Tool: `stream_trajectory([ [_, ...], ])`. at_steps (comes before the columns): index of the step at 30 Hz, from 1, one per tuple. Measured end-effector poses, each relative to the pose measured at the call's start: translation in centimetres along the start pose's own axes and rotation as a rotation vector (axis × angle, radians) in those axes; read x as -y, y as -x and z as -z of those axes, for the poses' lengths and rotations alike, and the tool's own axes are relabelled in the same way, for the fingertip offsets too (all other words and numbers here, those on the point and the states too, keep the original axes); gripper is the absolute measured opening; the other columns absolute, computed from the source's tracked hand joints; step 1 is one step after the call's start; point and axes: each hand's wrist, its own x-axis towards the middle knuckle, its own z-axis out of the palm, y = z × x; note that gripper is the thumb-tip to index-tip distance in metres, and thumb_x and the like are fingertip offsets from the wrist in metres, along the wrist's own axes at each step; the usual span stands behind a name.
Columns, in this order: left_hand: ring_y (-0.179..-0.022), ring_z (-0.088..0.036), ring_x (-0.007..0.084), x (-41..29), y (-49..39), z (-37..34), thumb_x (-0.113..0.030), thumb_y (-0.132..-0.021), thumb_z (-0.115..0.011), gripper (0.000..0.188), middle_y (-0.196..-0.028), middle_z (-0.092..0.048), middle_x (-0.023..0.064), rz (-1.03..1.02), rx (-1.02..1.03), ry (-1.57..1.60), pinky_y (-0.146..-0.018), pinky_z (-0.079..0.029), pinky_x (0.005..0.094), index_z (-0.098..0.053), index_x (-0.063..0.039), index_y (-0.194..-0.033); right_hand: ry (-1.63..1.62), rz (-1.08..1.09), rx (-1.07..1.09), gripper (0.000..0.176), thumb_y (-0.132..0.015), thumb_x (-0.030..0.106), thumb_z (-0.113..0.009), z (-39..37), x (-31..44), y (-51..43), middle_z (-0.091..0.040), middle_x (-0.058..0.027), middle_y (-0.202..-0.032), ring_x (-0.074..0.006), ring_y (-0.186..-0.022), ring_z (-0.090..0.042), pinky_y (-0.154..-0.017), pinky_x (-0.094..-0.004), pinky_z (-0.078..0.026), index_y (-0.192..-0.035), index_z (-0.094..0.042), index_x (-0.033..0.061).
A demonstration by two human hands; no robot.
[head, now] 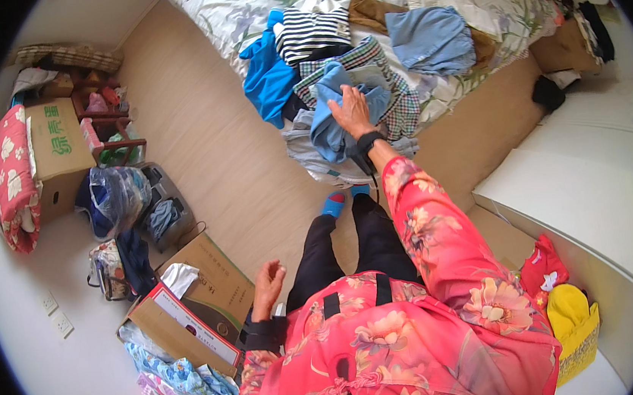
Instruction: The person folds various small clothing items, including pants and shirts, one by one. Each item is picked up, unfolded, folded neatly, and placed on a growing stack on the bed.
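Observation:
My right hand (352, 112) reaches out over the bed's near edge and rests on a light blue garment (327, 119). Its thumb and fingers look spread, with the palm side hidden. Under and around that garment lie a checked shirt (401, 95) and a grey garment (302, 133), heaped together. My left hand (268, 289) hangs low by my left thigh, fingers loosely curled and apart, with nothing in it. Farther up the heap are a black-and-white striped top (315, 33), a bright blue garment (268, 82) and a light denim piece (432, 40).
A floral sheet (207, 14) covers the bed. Along the left wall stand a cardboard box (59, 136), a plastic-wrapped bundle (119, 196) and an open carton (211, 287). White cabinets (577, 172) line the right side, near a yellow bag (578, 338).

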Motion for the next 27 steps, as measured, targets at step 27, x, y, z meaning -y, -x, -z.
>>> stream_trajectory([
  [27,-0.131,-0.037,0.0377,-26.1,0.2,-3.3,-0.024,-0.062,-0.086,0.105,-0.143,-0.033,0.0222,-1.157,0.07,-0.242,-0.108,-0.033,0.0443,-0.026,-0.005,-0.146,-0.379,0.313,0.758,0.034,-0.074,0.006,-0.056,34.8,14.1,20.9,-0.057,-0.0149,-0.122,-0.0356,-0.105,-0.059,-0.086,-0.0403,-0.049,-0.107,-0.059,0.0021],
])
